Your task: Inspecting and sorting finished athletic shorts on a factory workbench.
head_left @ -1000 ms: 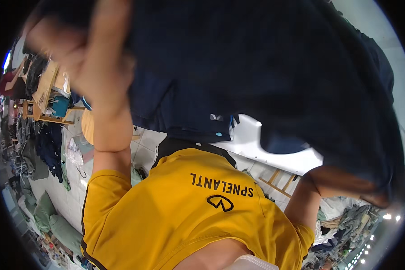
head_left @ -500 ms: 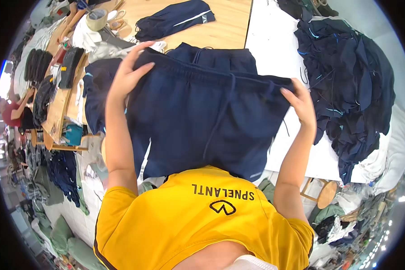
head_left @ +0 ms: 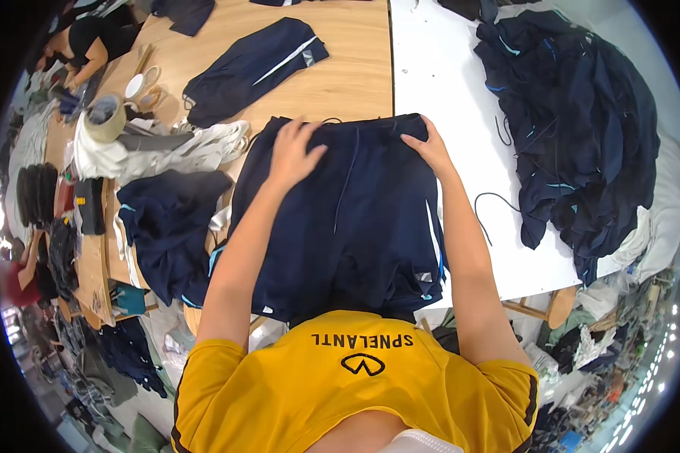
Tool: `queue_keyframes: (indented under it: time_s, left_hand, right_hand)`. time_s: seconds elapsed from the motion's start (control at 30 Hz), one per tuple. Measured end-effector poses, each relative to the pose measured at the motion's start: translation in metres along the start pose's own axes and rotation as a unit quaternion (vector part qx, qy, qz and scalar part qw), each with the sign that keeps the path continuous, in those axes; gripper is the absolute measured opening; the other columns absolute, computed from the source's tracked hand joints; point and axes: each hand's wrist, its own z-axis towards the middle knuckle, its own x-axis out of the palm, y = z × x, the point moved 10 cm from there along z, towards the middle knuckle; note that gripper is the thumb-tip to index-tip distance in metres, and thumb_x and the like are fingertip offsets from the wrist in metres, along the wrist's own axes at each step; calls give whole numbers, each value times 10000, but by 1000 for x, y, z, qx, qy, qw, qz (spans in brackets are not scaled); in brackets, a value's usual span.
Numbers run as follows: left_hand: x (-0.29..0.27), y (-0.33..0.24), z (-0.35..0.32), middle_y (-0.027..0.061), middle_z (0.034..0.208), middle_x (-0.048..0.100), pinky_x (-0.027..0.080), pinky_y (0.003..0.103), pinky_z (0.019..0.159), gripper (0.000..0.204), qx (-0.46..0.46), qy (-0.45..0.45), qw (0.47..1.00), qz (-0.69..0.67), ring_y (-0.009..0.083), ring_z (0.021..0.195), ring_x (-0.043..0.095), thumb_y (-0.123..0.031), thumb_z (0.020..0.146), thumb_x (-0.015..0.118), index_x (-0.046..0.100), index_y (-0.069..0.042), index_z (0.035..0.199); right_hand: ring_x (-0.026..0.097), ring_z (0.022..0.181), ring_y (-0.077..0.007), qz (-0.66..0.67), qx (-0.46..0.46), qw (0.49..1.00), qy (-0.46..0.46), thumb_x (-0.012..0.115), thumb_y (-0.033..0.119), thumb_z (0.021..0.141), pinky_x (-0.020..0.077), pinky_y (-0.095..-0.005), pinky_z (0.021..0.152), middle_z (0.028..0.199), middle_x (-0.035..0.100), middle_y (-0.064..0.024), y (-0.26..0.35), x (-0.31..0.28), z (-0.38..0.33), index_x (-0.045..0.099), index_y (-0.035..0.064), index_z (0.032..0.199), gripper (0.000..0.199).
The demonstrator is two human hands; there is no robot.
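Observation:
A pair of navy shorts (head_left: 332, 219) lies spread over the near table edge in front of me, waistband at the far side, drawstring hanging down the middle. White stripes and a small silvery patch mark its lower right side. My left hand (head_left: 295, 157) rests on the left part of the waistband, fingers apart and lying on the cloth. At the right corner of the waistband, my right hand (head_left: 433, 151) pinches the fabric, thumb on top and fingers at the outer edge. The shorts' lower hem reaches my yellow shirt.
Another folded navy garment (head_left: 253, 72) lies farther off on the wooden table (head_left: 355, 45). A navy heap (head_left: 582, 143) covers the right of the white tabletop (head_left: 431, 75). Left of me are a crumpled navy garment (head_left: 174, 226), white cloth and a tape roll (head_left: 106, 121). Co-workers sit at the left.
The shorts, held up by both waistband ends before, now lie lower and flat on the table. My hands came closer together, and the left one loosened its hold and spread on the cloth.

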Motion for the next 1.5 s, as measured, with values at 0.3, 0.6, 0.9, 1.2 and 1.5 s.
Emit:
queue_keyframes:
  time_s: [0.3,0.6,0.9,1.2,1.5]
  left_hand:
    - [79,-102,41,139,1263,471,70,576,1067,996,128,275,953,-13,271,1220,414,-306,607,780,217,-212,1423]
    - [77,-132,0,62,880,579,365,405,1006,400,168,358,908,-141,243,879,567,-110,479,687,661,-84,877]
    - [73,-144,-17,44,800,576,220,484,1089,480,230,395,883,-110,201,894,579,-99,434,713,667,-132,911]
    - [71,-125,-25,133,907,591,332,404,1016,1090,49,347,923,-157,302,937,562,-94,527,724,92,3,1410]
    - [45,-127,67,166,1280,422,184,637,999,713,35,56,997,-35,336,1202,375,-168,667,728,398,-136,1298]
  right_hand:
    - [532,1020,-230,-81,-171,961,200,711,42,649,388,-318,922,1059,609,-73,83,24,-85,619,85,1063,426]
    - [573,930,-261,-249,-69,962,-89,691,252,760,430,-336,844,1004,629,-127,-9,-31,-16,609,43,1079,389]
    - [579,826,-132,211,43,943,255,638,266,823,453,-266,755,949,617,-70,9,18,-44,620,16,1066,349]
    - [573,910,-191,154,47,856,491,677,54,707,431,-264,841,942,629,-77,9,65,-82,639,23,1028,324]
    - [555,976,-155,55,76,995,-28,471,202,942,402,-262,886,1041,601,-73,-55,-15,-5,514,80,1233,319]
